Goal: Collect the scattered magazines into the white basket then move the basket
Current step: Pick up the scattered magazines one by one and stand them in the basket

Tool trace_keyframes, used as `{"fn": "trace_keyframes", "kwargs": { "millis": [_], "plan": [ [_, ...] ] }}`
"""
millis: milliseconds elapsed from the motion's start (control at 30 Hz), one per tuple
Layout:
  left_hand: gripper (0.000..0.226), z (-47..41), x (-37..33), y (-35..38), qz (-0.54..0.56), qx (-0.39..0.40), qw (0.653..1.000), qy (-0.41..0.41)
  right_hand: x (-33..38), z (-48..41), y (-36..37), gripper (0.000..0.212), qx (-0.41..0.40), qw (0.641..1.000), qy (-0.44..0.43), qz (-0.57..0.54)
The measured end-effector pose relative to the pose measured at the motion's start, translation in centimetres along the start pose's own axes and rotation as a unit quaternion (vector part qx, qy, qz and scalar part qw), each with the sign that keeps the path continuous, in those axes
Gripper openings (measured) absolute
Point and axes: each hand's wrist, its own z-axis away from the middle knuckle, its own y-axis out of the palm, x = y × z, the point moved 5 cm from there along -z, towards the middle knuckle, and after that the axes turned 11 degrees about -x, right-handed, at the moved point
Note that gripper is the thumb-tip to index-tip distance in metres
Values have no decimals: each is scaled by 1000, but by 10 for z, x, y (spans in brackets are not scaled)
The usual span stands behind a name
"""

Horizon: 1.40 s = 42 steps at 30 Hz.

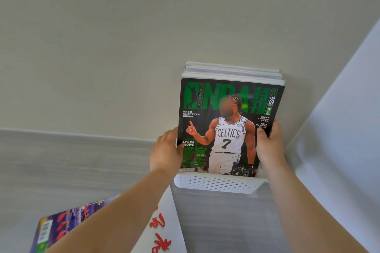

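While hands [218, 150] grip glossy magazines [230, 121], perforated white basket [218, 185] below.

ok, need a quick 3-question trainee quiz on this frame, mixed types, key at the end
1. True or false: both hands grip the green NBA magazine standing in the white perforated plastic basket.
2. Which hand holds the magazine's spine edge? A) left hand B) right hand
3. Fill in: a purple-covered magazine lies outside the basket at the ____ left of the view.

Key: 1 true; 2 A; 3 lower
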Motion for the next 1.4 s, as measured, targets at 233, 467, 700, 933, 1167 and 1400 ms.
{"fn": "trace_keyframes", "kwargs": {
  "millis": [233, 467, 700, 933, 1167, 1400],
  "plan": [
    [58, 9, 12, -17, -80, 75, 993, 34, -2, 17, -8, 55, -12, 999, 36, 28],
    [57, 68, 125, -79, -175, 145, 972, -65, 5, 111, -34, 48, -67, 989, -79, 105],
    [76, 101, 188, -124, -272, 199, 937, -97, -56, 274, 2, 69, 205, 893, -53, 397],
    [79, 87, 184, -135, -341, 269, 899, -46, -71, 321, 9, 81, 280, 816, -52, 502],
    [30, 89, 175, -147, -306, 260, 916, -28, -66, 320, 8, 77, 287, 818, -52, 496],
    [10, 98, 167, -182, -166, 205, 964, 10, -54, 320, 0, 78, 170, 928, 22, 331]
  ]
}}
